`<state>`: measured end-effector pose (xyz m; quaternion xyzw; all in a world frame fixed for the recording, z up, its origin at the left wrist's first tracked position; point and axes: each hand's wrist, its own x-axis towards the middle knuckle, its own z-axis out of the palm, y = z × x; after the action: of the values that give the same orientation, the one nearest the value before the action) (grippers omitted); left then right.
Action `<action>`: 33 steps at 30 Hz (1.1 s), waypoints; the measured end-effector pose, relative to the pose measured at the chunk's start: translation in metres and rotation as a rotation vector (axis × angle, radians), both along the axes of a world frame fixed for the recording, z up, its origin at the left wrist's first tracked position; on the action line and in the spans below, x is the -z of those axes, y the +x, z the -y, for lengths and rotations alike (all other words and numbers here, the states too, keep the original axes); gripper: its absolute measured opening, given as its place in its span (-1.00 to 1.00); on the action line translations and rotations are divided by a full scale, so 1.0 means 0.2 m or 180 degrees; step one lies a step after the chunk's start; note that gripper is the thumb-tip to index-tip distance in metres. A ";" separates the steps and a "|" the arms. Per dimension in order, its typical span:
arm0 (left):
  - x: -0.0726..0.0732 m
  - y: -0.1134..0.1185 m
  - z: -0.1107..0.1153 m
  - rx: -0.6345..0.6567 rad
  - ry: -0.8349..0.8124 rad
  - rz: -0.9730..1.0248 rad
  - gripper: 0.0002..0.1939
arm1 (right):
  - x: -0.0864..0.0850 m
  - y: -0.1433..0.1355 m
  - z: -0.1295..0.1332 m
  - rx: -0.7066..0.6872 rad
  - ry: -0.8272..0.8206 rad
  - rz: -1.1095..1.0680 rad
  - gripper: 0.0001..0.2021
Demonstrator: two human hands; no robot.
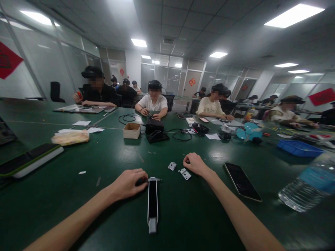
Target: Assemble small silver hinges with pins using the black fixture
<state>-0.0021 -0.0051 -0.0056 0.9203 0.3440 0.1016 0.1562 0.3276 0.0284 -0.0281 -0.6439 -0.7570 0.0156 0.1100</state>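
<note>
My left hand point(131, 183) rests on the green table with its fingers curled, the fingertips beside the top end of a long white and black device point(153, 200). Whether those fingers pinch anything cannot be made out. My right hand point(193, 163) lies farther right, fingers bent down to the tabletop; what is under the fingertips is hidden. Just left of it are two small silvery metal plates with holes, one point(172, 166) apart from the hand and the other point(185, 174) close below the fingers.
A phone point(243, 181) and a water bottle point(309, 184) are at the right, with a blue tray point(299, 149) behind. Ahead stand a small wooden box point(132, 131) and a black stand point(157, 136) with cables. A green-edged case point(30, 160) lies left. Several people sit opposite.
</note>
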 end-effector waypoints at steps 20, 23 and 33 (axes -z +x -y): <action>-0.03 -0.01 0.01 -0.0193 0.0299 0.0087 -0.72 | -0.12 -0.19 0.17 -0.0829 0.0900 -0.0435 -0.95; -0.04 -0.01 0.02 -0.0186 0.0524 0.0288 -0.73 | -0.11 -0.31 0.25 -0.1193 0.1056 -0.0970 -0.93; 0.06 0.07 0.07 0.0423 0.1326 0.1117 -0.87 | -0.05 -0.58 0.39 -0.1233 0.0258 -0.2690 -0.96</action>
<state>0.0125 -0.0189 -0.0176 0.9215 0.2223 0.3174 0.0271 0.2113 -0.0505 -0.0179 -0.4231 -0.7521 0.2672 0.4289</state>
